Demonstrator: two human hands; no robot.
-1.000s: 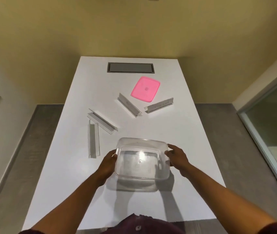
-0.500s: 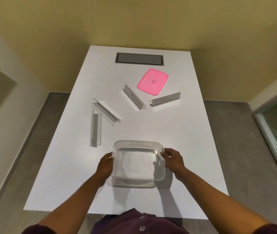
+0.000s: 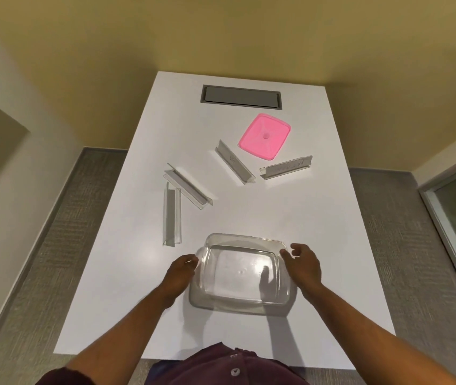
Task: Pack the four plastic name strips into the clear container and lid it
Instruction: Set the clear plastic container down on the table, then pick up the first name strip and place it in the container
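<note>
Item: clear container (image 3: 240, 276), empty, sitting open-side up on the white counter (image 3: 127, 287), near the edge closest to us. We take it as our landmark.

Hands: our left hand (image 3: 179, 272) lies just beside the container's left wall, fingers loosely curled, touching or nearly touching the rim; we cannot tell which. Our right hand (image 3: 303, 263) is at the right rim with fingers spread, clamped on nothing. Both hands empty.

Name strips, four, all outside the container and beyond it:
- Strip one (image 3: 172, 215): just beyond the container's far-left corner, long axis running straight away from us.
- Strip two (image 3: 189, 187): farther out on the left, lying on a diagonal, its far end close to strip one's far end.
- Strip three (image 3: 235, 162): well beyond the container, roughly over its middle, on a diagonal.
- Strip four (image 3: 286, 167): beyond and to the right, lying nearly crosswise.

Lid: pink lid (image 3: 264, 138), flat on the counter beyond strips three and four. A grey recessed panel (image 3: 240, 97) lies farther still.

Judgement: packing not yet begun. Strip one is the nearest piece and our left hand is closer to it. Its long axis runs across the container's longer side, so we expect it needs turning before it goes in.
</note>
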